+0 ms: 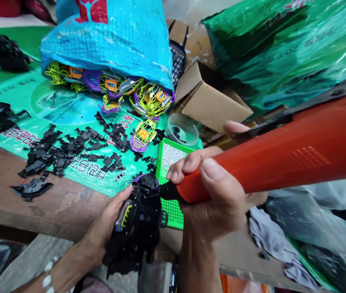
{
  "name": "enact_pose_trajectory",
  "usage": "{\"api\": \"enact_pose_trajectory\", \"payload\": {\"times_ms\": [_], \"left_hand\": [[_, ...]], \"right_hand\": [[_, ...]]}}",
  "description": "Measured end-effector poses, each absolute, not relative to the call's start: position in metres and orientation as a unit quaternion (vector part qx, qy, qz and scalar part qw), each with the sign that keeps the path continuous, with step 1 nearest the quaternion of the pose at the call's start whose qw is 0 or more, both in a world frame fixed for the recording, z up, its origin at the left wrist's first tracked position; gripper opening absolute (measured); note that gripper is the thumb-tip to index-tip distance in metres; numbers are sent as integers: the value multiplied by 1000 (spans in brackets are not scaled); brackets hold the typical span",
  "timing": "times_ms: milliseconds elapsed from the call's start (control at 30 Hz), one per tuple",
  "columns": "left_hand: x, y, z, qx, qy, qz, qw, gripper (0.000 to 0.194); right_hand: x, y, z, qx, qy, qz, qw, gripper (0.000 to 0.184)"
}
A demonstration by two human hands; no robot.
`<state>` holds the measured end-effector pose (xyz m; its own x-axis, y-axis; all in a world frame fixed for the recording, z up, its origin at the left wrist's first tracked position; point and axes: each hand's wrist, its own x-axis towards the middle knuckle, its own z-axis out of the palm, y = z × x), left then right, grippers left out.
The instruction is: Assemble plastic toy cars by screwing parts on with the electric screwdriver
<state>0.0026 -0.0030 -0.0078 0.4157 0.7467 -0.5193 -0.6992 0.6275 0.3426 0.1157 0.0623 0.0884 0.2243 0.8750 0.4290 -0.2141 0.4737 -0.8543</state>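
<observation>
My left hand (104, 228) is closed around a black toy car chassis (144, 219), with bits of purple and yellow showing at its edges. Wrapped round an orange-red electric screwdriver (261, 146) is my right hand (212, 191). The screwdriver's dark nose points left at the chassis's upper end; whether its tip touches a screw I cannot make out. Behind the tool sits a green tray (174, 217) with many small silver screws (173, 155). Loose black plastic parts (60, 150) lie spread to the left, near a yellow and purple toy car body (143, 134).
A blue woven bag (108, 40) spills more colourful car bodies at the back. Beside it stand a cardboard box (212, 97) and a clear round tub (182, 129). Green sacks (298, 53) rise at the right, above a grey cloth (272, 234). The bench edge (32, 219) runs in front.
</observation>
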Motion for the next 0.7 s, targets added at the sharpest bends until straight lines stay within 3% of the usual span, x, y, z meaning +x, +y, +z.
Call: {"api": "enact_pose_trajectory", "payload": {"times_ms": [400, 567, 700], "left_hand": [[4, 2, 3, -27, 368, 452, 812, 22], [4, 2, 9, -51, 352, 404, 843, 34], [3, 1, 9, -39, 375, 427, 822, 26]], "right_hand": [[115, 63, 87, -333, -493, 380, 708, 27], [116, 63, 87, -334, -501, 373, 706, 26], [116, 62, 87, -335, -498, 371, 709, 31]]}}
